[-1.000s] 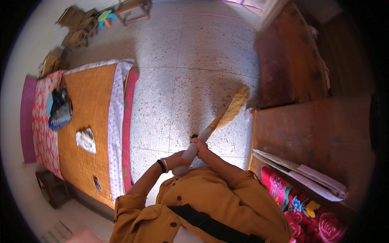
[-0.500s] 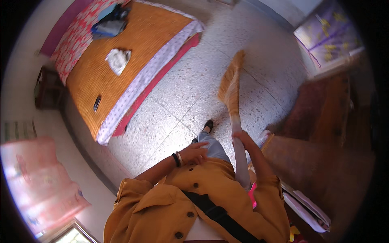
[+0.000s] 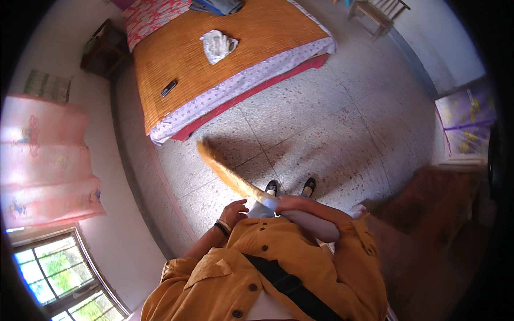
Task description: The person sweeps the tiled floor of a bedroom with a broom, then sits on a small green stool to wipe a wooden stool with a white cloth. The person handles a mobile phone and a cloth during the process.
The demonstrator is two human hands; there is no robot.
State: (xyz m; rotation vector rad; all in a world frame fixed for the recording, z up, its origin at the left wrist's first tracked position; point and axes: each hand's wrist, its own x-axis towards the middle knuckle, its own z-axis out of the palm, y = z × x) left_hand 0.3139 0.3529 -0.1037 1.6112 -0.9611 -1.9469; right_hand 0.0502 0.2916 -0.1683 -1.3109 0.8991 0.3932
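My right hand (image 3: 287,204) is wrapped round a broom (image 3: 229,175) just behind its straw head. The yellow-brown bristles point forward and left, raised at a slant over the floor. Its pale grey handle runs back beneath my right forearm, the end near my side. My left hand (image 3: 234,213) hovers in front of my waist, close to the lower bristles but holding nothing, fingers apart and slightly bent. Beyond the broom stands a bed (image 3: 214,88) covered by a brown woven mat. On it lie a crumpled white cloth (image 3: 218,46) and a small black device (image 3: 168,89).
Speckled floor tiles (image 3: 316,139) stretch between me and the bed. A wooden chair (image 3: 377,15) stands far right. Dark brown furniture (image 3: 428,214) is close on my right, near a purple floral cover (image 3: 468,125). A pink curtain (image 3: 53,160) hangs above the window (image 3: 67,267) at left.
My right hand has swung the broom from pointing far ahead to pointing forward-left, across my front. My view has turned right, and both my shoes now show. My left hand stays empty.
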